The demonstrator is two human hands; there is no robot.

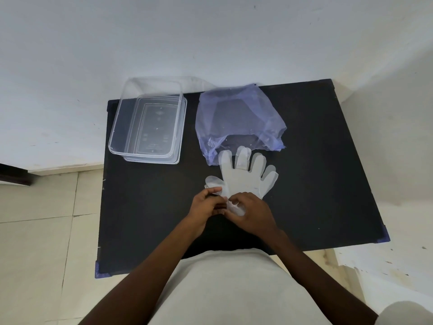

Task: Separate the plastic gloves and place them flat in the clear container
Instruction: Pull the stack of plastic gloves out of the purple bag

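A stack of translucent plastic gloves [246,177] lies on the black table [316,184], fingers pointing away from me. My left hand [203,206] and my right hand [251,212] both pinch the gloves' cuff end at the near side, where the plastic is crumpled between my fingers. The clear container [121,127] stands at the table's far left, nothing visible inside it.
A bluish see-through plastic bag [236,118] lies just beyond the gloves, its near edge touching their fingertips. The container appears to rest on its clear lid. A white wall runs behind the table, and tiled floor lies to the left.
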